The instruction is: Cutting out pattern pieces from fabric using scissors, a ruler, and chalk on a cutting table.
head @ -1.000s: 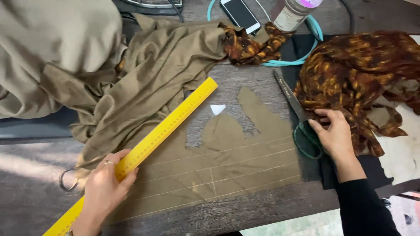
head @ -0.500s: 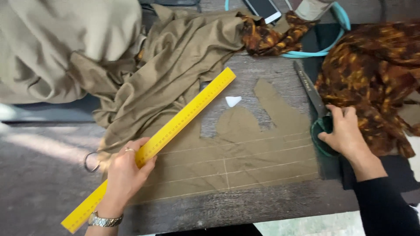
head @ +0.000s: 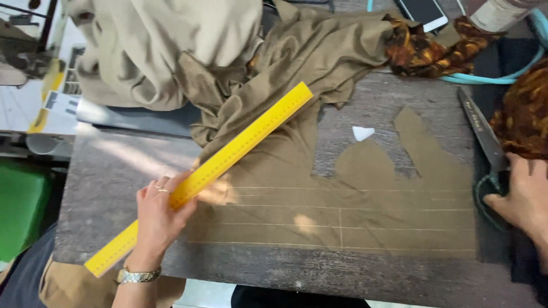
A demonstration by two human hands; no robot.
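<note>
My left hand (head: 157,214) grips a long yellow ruler (head: 240,149) near its lower end. The ruler lies slanted over olive-brown fabric (head: 354,211) spread on the dark wooden table (head: 114,188). Pale chalk lines run across the flat part of the fabric. A small white piece of chalk (head: 362,133) rests on the bare table in a cut-out notch. At the right edge my right hand (head: 522,197) lies over the green handles of large scissors (head: 482,137), whose blades point away from me.
A bunched beige cloth (head: 160,51) lies at the back left. Brown-orange patterned fabric (head: 434,48) sits at the back right, near a phone (head: 422,11) and a teal cord (head: 496,77). A green object (head: 20,211) stands left of the table.
The view has shifted, so everything sits further right in frame. My left hand has slid along the ruler and my right hand has settled over the scissor handles.
</note>
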